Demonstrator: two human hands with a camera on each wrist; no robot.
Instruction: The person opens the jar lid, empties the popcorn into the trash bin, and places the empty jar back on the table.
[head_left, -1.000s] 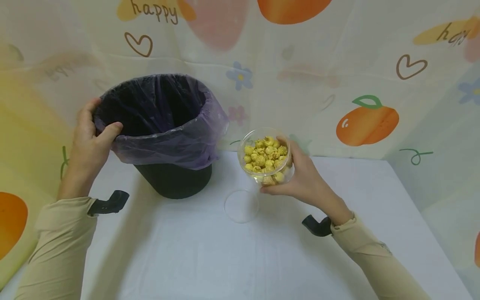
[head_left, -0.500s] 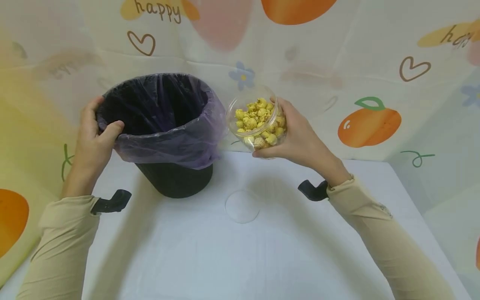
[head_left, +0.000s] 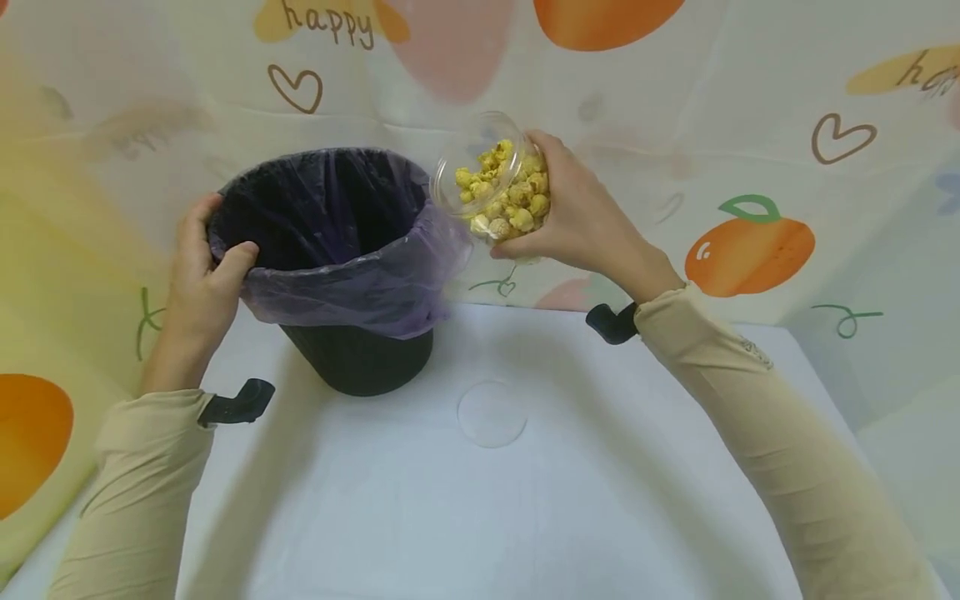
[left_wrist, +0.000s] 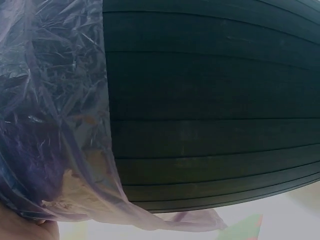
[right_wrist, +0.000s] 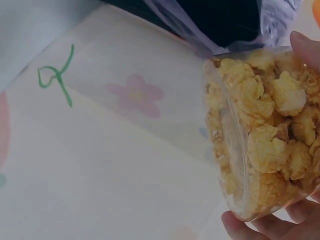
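Observation:
A black trash can (head_left: 360, 358) lined with a thin purple plastic bag (head_left: 352, 292) stands at the left of the table. My left hand (head_left: 206, 292) grips its left rim, thumb over the folded bag; the ribbed side of the can (left_wrist: 215, 90) fills the left wrist view. My right hand (head_left: 577, 208) holds a clear jar (head_left: 480, 167) of yellow popcorn (head_left: 517, 200) around its side, raised off the table. The jar tilts left, its open mouth overlapping the can's right rim in the head view. Popcorn (right_wrist: 265, 145) shows through the jar wall in the right wrist view.
A clear round lid (head_left: 492, 414) lies flat on the white table (head_left: 465, 517), right of the can's base. Behind hangs a pale cloth (head_left: 637, 100) printed with oranges, hearts and flowers. Dark mounts (head_left: 238, 402) stick out at both wrists.
My right hand has lifted the popcorn jar up and to the left, tipping its mouth toward the can. The left hand keeps its grip on the rim.

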